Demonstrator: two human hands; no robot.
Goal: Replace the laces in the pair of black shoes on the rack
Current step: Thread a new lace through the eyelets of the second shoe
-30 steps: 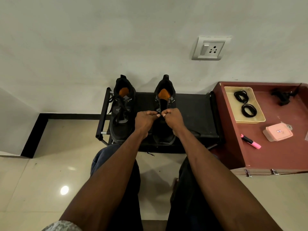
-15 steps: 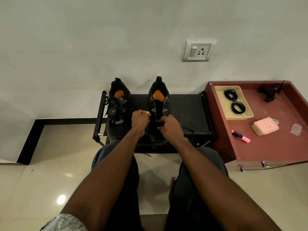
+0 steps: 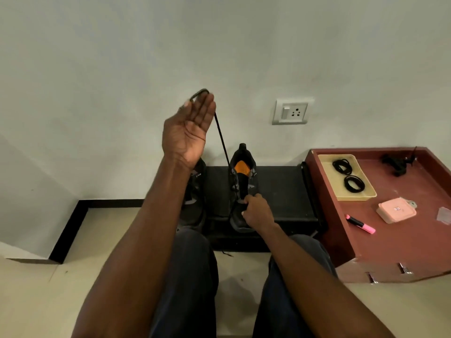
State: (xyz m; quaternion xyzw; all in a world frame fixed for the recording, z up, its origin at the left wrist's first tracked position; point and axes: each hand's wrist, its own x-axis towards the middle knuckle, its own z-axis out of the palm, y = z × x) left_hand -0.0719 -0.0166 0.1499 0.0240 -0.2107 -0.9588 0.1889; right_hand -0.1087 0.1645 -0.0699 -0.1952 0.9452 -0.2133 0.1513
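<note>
Two black shoes with orange insoles stand on a low black rack point(image 3: 275, 191) against the wall. My left hand point(image 3: 189, 132) is raised high, palm toward me, pinching a black lace point(image 3: 222, 140) at its fingertips. The lace runs taut down to the top eyelets of the right shoe point(image 3: 244, 172). My right hand point(image 3: 256, 212) grips that shoe at its front, fingers curled on the eyelet area. The left shoe point(image 3: 195, 196) is mostly hidden behind my left forearm.
A dark red low table point(image 3: 402, 245) stands right of the rack. On it are a cream tray point(image 3: 366, 196) with two coiled black laces point(image 3: 354, 183), a pink highlighter point(image 3: 360, 224), a pink box point(image 3: 395, 212) and a black object point(image 3: 396, 163). A wall socket point(image 3: 291, 111) is above.
My left hand has risen from the right shoe up to the wall area, drawing the lace out long. My right hand has stayed on the shoe, lower on its front.
</note>
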